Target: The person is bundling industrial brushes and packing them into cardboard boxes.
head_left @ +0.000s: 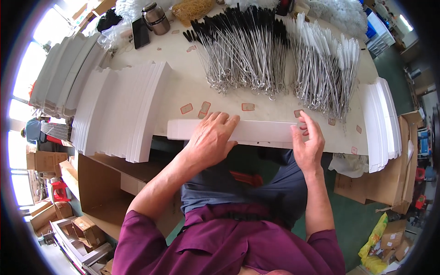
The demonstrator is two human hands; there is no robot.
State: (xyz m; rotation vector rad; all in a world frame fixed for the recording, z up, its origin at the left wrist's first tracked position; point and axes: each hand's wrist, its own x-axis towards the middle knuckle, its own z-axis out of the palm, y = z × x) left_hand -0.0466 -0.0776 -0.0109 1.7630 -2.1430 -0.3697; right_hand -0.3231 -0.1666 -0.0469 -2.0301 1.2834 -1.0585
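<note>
A long, narrow white cardboard box (263, 131) lies along the table's near edge in front of me. My left hand (211, 138) grips it left of the middle, the fingers over its top and the thumb on the near side. At the box's right end is my right hand (310, 142), its thumb against that end and its fingers curved and apart. Whether the right end flap is folded in is hidden by the thumb. Beyond the box lie many wire-handled brushes, a heap with black bristles (247, 50) and another with white bristles (325, 64).
Rows of flat white boxes (121, 110) fill the table's left side, and a smaller white stack (381, 123) stands at the right edge. At the back are a steel flask (156, 19) and a dark phone (140, 33). An open brown carton (105, 190) sits below left.
</note>
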